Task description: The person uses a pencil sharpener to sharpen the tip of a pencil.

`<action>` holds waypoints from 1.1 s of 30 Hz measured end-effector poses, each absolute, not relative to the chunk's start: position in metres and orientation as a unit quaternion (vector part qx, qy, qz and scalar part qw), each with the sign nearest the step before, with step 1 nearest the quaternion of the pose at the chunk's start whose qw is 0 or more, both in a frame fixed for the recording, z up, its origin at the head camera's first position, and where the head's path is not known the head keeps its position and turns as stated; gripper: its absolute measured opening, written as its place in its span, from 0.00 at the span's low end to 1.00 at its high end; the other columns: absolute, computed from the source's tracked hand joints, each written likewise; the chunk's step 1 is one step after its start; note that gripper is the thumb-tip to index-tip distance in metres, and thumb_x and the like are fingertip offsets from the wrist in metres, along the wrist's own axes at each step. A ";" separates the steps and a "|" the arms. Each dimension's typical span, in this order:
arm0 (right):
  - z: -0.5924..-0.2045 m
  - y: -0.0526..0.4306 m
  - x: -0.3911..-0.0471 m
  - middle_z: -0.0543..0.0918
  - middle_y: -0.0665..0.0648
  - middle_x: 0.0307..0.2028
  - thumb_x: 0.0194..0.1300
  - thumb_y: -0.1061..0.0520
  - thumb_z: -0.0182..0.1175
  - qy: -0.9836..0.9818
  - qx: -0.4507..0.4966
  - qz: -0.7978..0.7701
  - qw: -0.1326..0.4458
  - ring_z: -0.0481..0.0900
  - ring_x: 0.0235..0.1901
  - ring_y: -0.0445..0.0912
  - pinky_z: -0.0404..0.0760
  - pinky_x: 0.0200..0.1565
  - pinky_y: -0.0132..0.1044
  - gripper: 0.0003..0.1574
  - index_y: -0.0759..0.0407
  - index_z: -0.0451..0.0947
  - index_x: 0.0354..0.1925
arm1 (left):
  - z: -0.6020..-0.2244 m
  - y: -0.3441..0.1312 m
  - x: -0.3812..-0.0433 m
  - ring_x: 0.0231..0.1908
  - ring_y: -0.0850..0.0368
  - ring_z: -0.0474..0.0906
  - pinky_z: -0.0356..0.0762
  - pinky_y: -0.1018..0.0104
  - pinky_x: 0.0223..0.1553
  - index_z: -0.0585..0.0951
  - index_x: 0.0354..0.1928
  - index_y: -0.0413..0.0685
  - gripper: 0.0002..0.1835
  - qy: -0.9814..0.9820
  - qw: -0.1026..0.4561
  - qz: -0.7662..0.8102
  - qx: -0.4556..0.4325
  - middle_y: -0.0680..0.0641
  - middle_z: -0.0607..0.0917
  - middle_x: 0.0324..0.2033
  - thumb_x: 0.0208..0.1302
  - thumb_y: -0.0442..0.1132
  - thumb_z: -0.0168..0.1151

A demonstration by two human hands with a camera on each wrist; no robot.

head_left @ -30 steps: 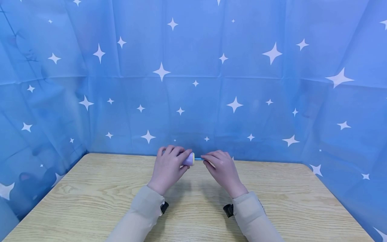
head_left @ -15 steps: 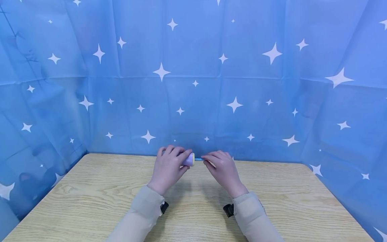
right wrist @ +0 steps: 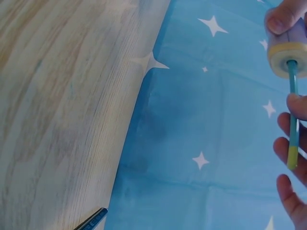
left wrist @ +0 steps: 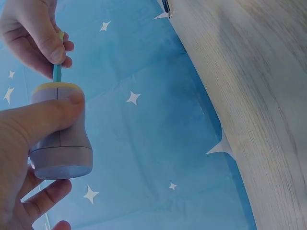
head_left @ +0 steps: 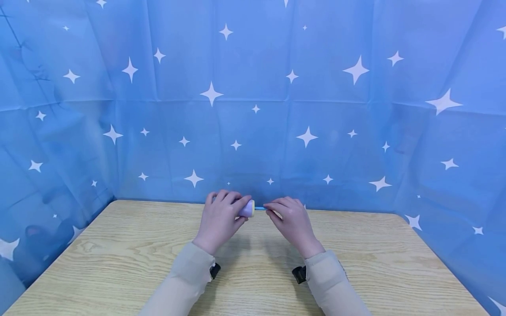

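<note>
My left hand [head_left: 221, 221] grips a lavender, bottle-shaped pencil sharpener [left wrist: 62, 155] near the table's far edge, its thumb pressed along the side. The sharpener has a cream-yellow rim around the end that faces right in the head view. A thin teal pencil [right wrist: 293, 127] with a yellow-green end stands in the hole at that rim. Between thumb and fingertips my right hand [head_left: 291, 221] pinches the pencil a short way from the rim, its other fingers loosely spread. The pencil's inserted end is hidden inside the sharpener.
Below both hands lies the light wood table [head_left: 253, 272]. A blue cloth with white stars [head_left: 253, 123] hangs right behind its far edge and along both sides. Each wrist carries a small black device, such as the right one [head_left: 299, 274].
</note>
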State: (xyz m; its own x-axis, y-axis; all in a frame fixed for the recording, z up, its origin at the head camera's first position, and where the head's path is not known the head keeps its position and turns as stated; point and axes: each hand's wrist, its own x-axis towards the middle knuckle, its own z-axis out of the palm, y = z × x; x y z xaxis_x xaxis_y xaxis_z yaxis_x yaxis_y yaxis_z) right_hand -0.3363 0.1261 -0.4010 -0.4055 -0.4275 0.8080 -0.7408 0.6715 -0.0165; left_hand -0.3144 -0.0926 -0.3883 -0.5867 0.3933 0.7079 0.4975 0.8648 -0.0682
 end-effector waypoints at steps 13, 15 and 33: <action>-0.402 0.126 -0.336 0.86 0.49 0.33 0.51 0.60 0.74 -0.817 0.355 0.191 0.412 0.79 0.32 0.44 0.73 0.34 0.40 0.12 0.54 0.88 0.37 | -0.389 -0.093 -0.315 0.48 0.50 0.75 0.67 0.51 0.49 0.83 0.55 0.58 0.29 -0.888 0.379 -0.070 -0.251 0.53 0.83 0.45 0.47 0.48 0.78; -0.402 0.126 -0.336 0.86 0.49 0.33 0.52 0.60 0.74 -0.819 0.354 0.189 0.411 0.79 0.32 0.44 0.73 0.35 0.40 0.11 0.54 0.88 0.37 | -0.390 -0.093 -0.315 0.48 0.50 0.75 0.67 0.51 0.49 0.83 0.55 0.58 0.29 -0.888 0.378 -0.070 -0.251 0.53 0.83 0.45 0.47 0.48 0.78; -0.401 0.126 -0.335 0.86 0.49 0.33 0.51 0.62 0.74 -0.821 0.353 0.190 0.407 0.79 0.33 0.44 0.72 0.33 0.39 0.12 0.54 0.88 0.37 | -0.389 -0.093 -0.315 0.48 0.50 0.74 0.66 0.51 0.50 0.83 0.55 0.58 0.29 -0.891 0.373 -0.072 -0.249 0.52 0.83 0.45 0.47 0.48 0.78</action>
